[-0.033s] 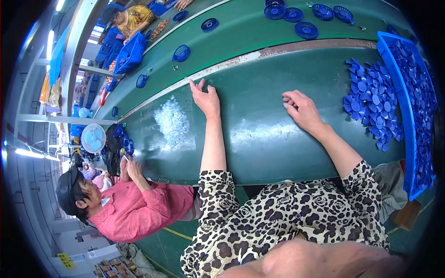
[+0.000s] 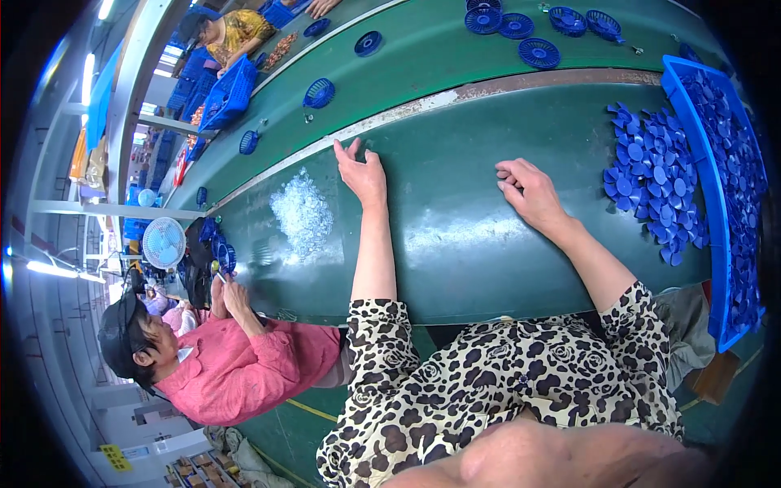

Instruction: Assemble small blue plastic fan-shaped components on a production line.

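Two piles of small pcs lie on the green bench [image 2: 439, 171], one either side of the hands. Clear pcs [image 2: 302, 215] are left of the L hand [image 2: 361, 177], a bit to its near side; heap's long axis runs approx near–far, and that hand is the closer one, just beside but apart. L hand: fingers loosely spread, nothing visible btwn them, tips by the pale strip [image 2: 439, 101] along the bench's far edge. Blue discs [image 2: 655, 175] lie right of the R hand [image 2: 533, 193], well apart, pile slanting far-left to near-right. R hand: fingers curled, thumb close to index; can't tell if it pinches anything. Right of discs, blue tray [image 2: 713, 203] w/ more of same, long side also near–far. Beyond strip, green belt [image 2: 439, 61] w/ round blue grilles [image 2: 538, 53], spaced out. Near left, co-worker in pink [image 2: 244, 370], hands on smth small, can't ID.
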The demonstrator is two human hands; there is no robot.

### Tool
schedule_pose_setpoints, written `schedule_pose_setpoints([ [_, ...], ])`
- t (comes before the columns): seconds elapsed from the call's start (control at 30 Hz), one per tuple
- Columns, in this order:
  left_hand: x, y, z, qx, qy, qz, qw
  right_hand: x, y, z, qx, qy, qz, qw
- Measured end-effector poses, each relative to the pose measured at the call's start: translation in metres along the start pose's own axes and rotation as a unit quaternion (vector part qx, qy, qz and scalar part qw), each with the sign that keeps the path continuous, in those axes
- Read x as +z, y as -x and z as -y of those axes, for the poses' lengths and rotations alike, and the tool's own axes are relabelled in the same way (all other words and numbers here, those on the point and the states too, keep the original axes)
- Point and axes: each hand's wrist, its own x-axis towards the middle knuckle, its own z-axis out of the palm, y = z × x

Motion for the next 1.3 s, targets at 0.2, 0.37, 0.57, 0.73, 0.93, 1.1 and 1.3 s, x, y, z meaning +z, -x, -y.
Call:
schedule_pose_setpoints([
  [0.2, 0.013, -0.036, 0.006, 0.001, 0.016, 0.036, 0.999, -0.003, 0.002, 0.0, 0.008, 0.008, -0.002, 1.0],
  [0.37, 0.029, -0.127, 0.03, 0.142, -0.248, 0.036, 0.958, -0.001, 0.006, 0.004, -0.006, 0.016, 0.008, 1.0],
  [0.57, 0.057, -0.179, 0.044, 0.171, -0.445, 0.126, 0.87, 0.002, 0.009, 0.006, -0.022, 0.031, -0.011, 0.999],
  [0.73, 0.061, -0.142, -0.012, 0.226, -0.34, 0.155, 0.9, 0.004, 0.007, 0.002, -0.034, 0.019, -0.016, 0.999],
  [0.93, 0.031, 0.02, -0.129, 0.29, -0.254, 0.301, 0.872, -0.01, 0.009, -0.012, -0.008, 0.012, -0.017, 1.0],
  [1.1, 0.026, 0.087, -0.143, 0.154, -0.122, 0.419, 0.887, -0.065, -0.015, -0.017, -0.02, 0.198, -0.155, 0.968],
  [1.3, 0.022, 0.079, -0.097, 0.227, -0.142, 0.21, 0.94, -0.171, -0.044, -0.068, 0.115, 0.472, -0.078, 0.871],
])
